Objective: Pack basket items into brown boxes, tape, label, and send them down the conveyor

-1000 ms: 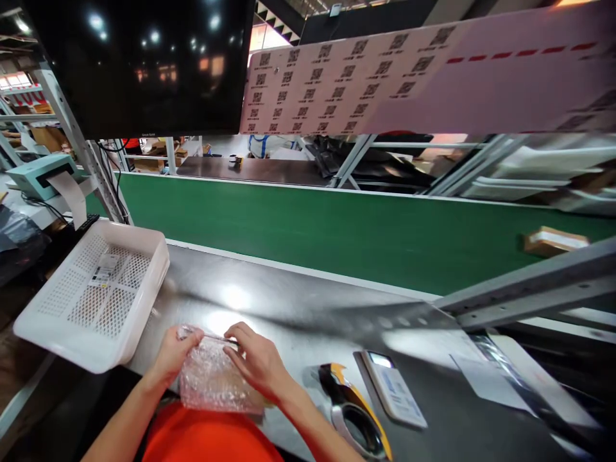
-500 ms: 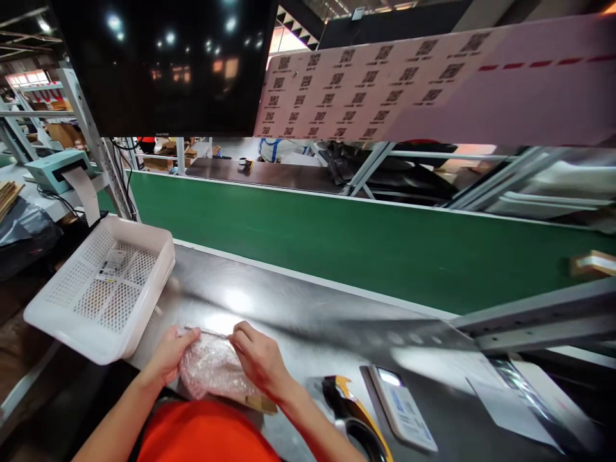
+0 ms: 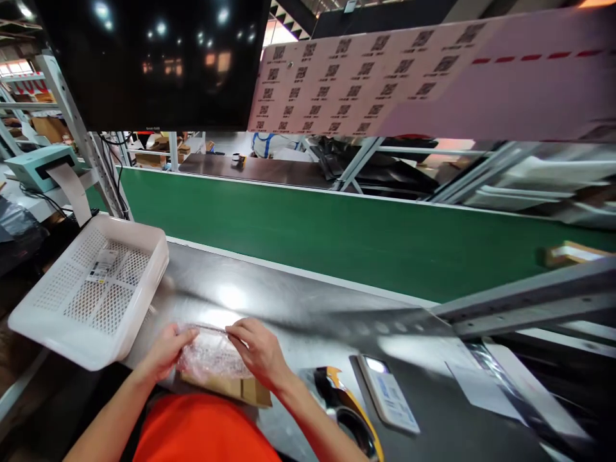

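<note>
A bubble-wrapped package (image 3: 212, 354) is held between my two hands, close to my body over the metal table. My left hand (image 3: 167, 353) grips its left end, thumb on top. My right hand (image 3: 260, 354) pinches the wrap's upper edge near the right end, fingertips together. Brown cardboard (image 3: 231, 387) shows below the wrap on the near side; whether it is a box or a flat piece is partly hidden. What the wrap encloses cannot be made out.
A white perforated basket (image 3: 156, 273) with a printed label (image 3: 102, 265) inside stands left. Right of my arm lie a yellow-black tape dispenser (image 3: 364, 427) and a pale flat device (image 3: 389, 394). Beyond the table (image 3: 289, 292) runs a green conveyor belt (image 3: 308, 228), carrying a small box (image 3: 572, 253).
The package has tipped, so more brown cardboard shows beneath the wrap. Both hands keep their grip. My view has shifted slightly, and the small box on the belt appears farther left.
</note>
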The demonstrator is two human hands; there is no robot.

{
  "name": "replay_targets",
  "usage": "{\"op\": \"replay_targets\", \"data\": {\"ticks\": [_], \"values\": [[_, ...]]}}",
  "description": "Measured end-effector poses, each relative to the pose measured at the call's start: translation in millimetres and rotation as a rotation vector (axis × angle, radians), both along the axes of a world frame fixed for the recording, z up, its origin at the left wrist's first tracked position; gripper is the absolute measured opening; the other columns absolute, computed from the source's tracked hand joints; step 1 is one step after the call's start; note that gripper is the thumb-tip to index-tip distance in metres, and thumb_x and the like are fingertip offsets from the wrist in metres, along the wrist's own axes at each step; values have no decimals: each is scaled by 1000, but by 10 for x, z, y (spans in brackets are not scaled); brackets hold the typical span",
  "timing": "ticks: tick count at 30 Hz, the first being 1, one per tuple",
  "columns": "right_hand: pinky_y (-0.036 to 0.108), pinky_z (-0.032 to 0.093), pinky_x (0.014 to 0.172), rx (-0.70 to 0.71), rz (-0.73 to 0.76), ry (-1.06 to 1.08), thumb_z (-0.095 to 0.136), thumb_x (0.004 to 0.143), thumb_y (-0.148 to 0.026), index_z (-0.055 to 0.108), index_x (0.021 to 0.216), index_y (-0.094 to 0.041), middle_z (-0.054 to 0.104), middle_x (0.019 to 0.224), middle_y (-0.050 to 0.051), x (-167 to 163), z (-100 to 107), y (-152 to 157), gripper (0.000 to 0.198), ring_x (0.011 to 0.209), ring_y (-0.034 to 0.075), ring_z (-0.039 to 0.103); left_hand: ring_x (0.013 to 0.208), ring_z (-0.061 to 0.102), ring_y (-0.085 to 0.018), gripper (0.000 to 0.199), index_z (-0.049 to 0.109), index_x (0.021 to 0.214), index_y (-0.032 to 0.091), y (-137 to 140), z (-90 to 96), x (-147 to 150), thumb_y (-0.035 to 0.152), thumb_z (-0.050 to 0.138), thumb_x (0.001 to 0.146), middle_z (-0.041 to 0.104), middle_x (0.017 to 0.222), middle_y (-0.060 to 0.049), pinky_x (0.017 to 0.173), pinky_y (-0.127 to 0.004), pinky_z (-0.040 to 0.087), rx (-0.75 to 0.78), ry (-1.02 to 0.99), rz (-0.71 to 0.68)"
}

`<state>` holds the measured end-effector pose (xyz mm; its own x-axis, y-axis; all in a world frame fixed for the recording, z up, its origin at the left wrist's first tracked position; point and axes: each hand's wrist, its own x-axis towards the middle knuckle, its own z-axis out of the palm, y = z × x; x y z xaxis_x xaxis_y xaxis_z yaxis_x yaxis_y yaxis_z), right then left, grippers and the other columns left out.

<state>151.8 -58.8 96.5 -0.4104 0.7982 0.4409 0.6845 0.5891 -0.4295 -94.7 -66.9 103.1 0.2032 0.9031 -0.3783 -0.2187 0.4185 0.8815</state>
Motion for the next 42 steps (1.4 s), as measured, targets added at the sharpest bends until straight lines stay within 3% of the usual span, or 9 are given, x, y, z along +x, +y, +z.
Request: {"op": "replay_targets", "data": {"ticks": [5, 12, 16, 22, 27, 32, 35, 39, 42], "values": [[28, 41, 63, 105, -86, -38, 50, 96, -9, 70, 84, -22, 67, 82, 5, -12, -92, -71, 27, 81, 19, 58, 56, 50, -11, 59, 73, 75, 13, -24, -92, 92, 70, 86, 67, 63, 64, -1, 54, -24, 40, -29, -66, -44], [38, 55, 92, -207, 136, 98, 54, 99, -25, 61, 132, -18, 69, 123, 14, 25, 25, -121, 35, 108, 25, 66, 61, 53, -12, 47, 75, 84, 14, 56, -18, -31, 54, 90, 66, 65, 68, 1, 57, -22, 39, 114, 104, -10], [31, 53, 78, -350, 212, -15, 42, 105, -22, 71, 118, -23, 74, 94, 6, 45, -11, -129, 31, 86, 21, 68, 64, 57, -12, 46, 76, 96, 15, 39, -60, -79, 39, 93, 61, 67, 72, 1, 61, -22, 43, 84, 13, -16], [29, 53, 78, -355, 120, -48, 50, 89, -6, 73, 116, -20, 69, 95, 6, 28, -295, -234, 38, 87, 20, 66, 53, 50, -8, 29, 73, 78, 16, -53, -518, 150, 15, 80, 49, 64, 67, 2, 50, -20, 33, -101, -55, 127], [28, 54, 82, -519, 154, 42, 45, 89, -5, 76, 107, -19, 76, 98, 5, 27, -616, -263, 38, 88, 20, 71, 84, 65, -18, 10, 61, 53, 16, -59, -794, 278, 16, 71, 49, 71, 95, -7, 57, -22, 39, -21, -58, 169], [32, 57, 90, -398, 93, -46, 51, 93, -8, 76, 122, -22, 79, 115, 9, 95, -1113, -241, 40, 103, 22, 73, 89, 68, -20, 24, 78, 79, 15, -38, -938, 158, 18, 74, 56, 75, 101, -9, 68, -25, 49, -48, 36, 67], [33, 57, 90, -401, 33, -143, 50, 89, -4, 76, 114, -18, 79, 108, 10, 113, -1408, -238, 38, 100, 23, 72, 92, 71, -23, 32, 79, 100, 16, -69, -1074, 50, 28, 72, 71, 77, 101, -10, 84, -36, 57, 60, 223, -29], [32, 57, 82, -419, -20, -245, 49, 83, 3, 74, 97, -16, 77, 101, 10, 34, -1668, -229, 34, 94, 24, 70, 129, 62, -32, 25, 78, 104, 20, -143, -1313, -55, 22, 63, 86, 67, 135, -15, 113, -52, 49, 593, 804, -48], [32, 57, 80, -436, -37, -283, 54, 84, 3, 73, 94, -17, 76, 107, 11, -97, -1788, -204, 29, 97, 25, 70, 131, 58, -36, 36, 73, 119, 18, -203, -1536, -74, 14, 56, 87, 58, 141, -19, 108, -56, 53, 684, 1132, -31]]}}
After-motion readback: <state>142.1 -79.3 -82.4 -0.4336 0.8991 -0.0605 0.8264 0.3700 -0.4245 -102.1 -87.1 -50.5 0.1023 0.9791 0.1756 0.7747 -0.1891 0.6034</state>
